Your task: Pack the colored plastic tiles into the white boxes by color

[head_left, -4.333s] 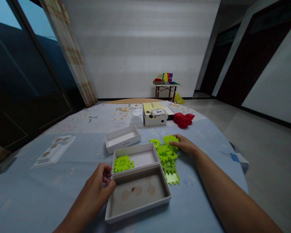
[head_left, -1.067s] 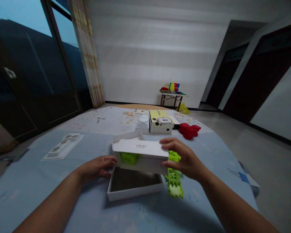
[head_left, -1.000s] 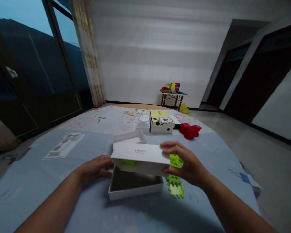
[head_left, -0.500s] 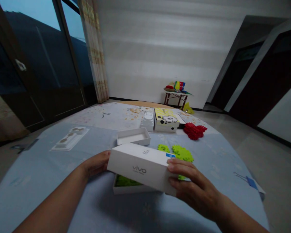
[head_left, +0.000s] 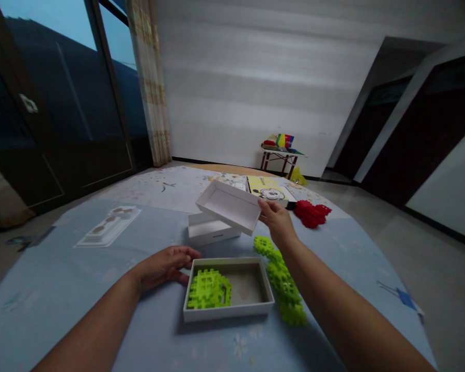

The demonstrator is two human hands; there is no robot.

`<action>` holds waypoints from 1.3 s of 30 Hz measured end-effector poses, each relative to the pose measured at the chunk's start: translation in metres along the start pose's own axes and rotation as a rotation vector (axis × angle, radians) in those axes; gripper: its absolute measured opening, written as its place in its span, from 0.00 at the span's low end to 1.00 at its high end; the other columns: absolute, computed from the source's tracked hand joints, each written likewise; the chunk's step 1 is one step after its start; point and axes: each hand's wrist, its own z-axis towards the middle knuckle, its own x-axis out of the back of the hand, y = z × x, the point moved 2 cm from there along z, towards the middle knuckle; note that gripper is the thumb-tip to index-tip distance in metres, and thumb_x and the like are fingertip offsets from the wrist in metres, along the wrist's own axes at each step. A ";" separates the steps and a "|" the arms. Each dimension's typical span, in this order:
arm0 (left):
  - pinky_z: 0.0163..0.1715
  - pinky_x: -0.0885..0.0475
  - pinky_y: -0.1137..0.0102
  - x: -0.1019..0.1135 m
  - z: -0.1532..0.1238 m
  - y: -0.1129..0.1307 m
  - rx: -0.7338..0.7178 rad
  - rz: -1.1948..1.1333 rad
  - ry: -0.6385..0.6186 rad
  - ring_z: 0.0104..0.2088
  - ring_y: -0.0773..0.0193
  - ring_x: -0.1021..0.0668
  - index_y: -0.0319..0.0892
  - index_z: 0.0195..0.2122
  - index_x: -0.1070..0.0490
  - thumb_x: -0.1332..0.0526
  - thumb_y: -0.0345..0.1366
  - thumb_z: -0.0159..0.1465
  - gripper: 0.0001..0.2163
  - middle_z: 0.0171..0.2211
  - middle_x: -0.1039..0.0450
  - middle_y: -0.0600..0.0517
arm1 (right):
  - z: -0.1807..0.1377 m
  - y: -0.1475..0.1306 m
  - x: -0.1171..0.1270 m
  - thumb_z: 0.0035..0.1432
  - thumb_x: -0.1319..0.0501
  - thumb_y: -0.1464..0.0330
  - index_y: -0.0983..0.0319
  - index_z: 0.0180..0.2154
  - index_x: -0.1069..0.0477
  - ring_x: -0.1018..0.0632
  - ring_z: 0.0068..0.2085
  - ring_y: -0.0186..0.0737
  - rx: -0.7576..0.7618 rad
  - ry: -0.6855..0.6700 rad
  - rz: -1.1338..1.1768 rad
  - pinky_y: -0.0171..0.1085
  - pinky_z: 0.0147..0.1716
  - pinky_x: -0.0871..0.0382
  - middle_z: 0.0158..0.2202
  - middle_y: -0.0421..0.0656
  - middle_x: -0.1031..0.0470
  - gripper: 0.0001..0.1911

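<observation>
My right hand (head_left: 275, 219) grips the right end of a white box lid (head_left: 228, 204), holding it tilted with its hollow inside toward me. Beneath and behind that lid, another white box part (head_left: 213, 232) sits on the table. Closer to me lies an open white box (head_left: 251, 310); bright green notched plastic building pieces (head_left: 209, 289) fill its left part, and its right part shows the bare bottom. My left hand (head_left: 168, 266) is at the box's left rim, thumb and fingers apart, holding nothing. More green building pieces (head_left: 284, 284) lie right of the box, partly behind my right forearm.
A yellow cartoon box (head_left: 269, 191) and red plastic pieces (head_left: 312, 213) stand farther back. On the left lies a clear plastic tray (head_left: 108, 226). A blue clip (head_left: 405, 297) is at the table's right edge. A small table (head_left: 282, 152) with colourful things stands by the wall.
The lid has gone up and away from me in my right hand, turned to show its inside. My left hand has let go of it. The box of green pieces is now uncovered.
</observation>
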 end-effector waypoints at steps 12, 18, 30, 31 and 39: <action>0.33 0.29 0.68 -0.002 0.001 0.001 -0.012 -0.035 0.049 0.35 0.63 0.25 0.40 0.38 0.29 0.37 0.33 0.50 0.13 0.37 0.27 0.50 | 0.045 0.040 -0.054 0.53 0.43 0.53 0.64 0.27 0.29 0.25 0.27 0.36 -0.084 -0.046 -0.491 0.32 0.26 0.30 0.22 0.42 0.27 0.20; 0.30 0.29 0.70 -0.007 0.001 0.004 -0.008 0.013 0.106 0.35 0.65 0.27 0.40 0.37 0.30 0.38 0.32 0.48 0.14 0.38 0.28 0.50 | 0.043 0.034 -0.054 0.55 0.45 0.55 0.65 0.33 0.26 0.23 0.38 0.42 -0.004 -0.049 -0.742 0.36 0.37 0.32 0.32 0.47 0.23 0.19; 0.23 0.32 0.71 -0.012 0.016 -0.009 -0.077 0.167 0.238 0.23 0.67 0.28 0.39 0.32 0.30 0.41 0.36 0.49 0.10 0.24 0.29 0.54 | 0.022 -0.001 -0.116 0.49 0.43 0.68 0.63 0.25 0.28 0.26 0.20 0.36 0.049 -0.328 -0.831 0.32 0.22 0.35 0.19 0.43 0.26 0.08; 0.21 0.33 0.71 -0.013 0.019 -0.011 -0.085 0.191 0.258 0.21 0.67 0.29 0.39 0.31 0.30 0.41 0.37 0.49 0.10 0.22 0.30 0.54 | 0.018 0.000 -0.130 0.50 0.44 0.68 0.63 0.26 0.28 0.26 0.18 0.35 0.038 -0.368 -0.811 0.32 0.21 0.35 0.17 0.41 0.27 0.08; 0.22 0.36 0.70 -0.013 0.025 -0.012 -0.165 0.303 0.332 0.22 0.65 0.30 0.41 0.26 0.30 0.41 0.38 0.50 0.07 0.22 0.29 0.53 | -0.021 0.016 -0.206 0.50 0.43 0.71 0.61 0.21 0.32 0.26 0.18 0.35 0.010 -0.544 -0.718 0.33 0.21 0.33 0.11 0.35 0.34 0.08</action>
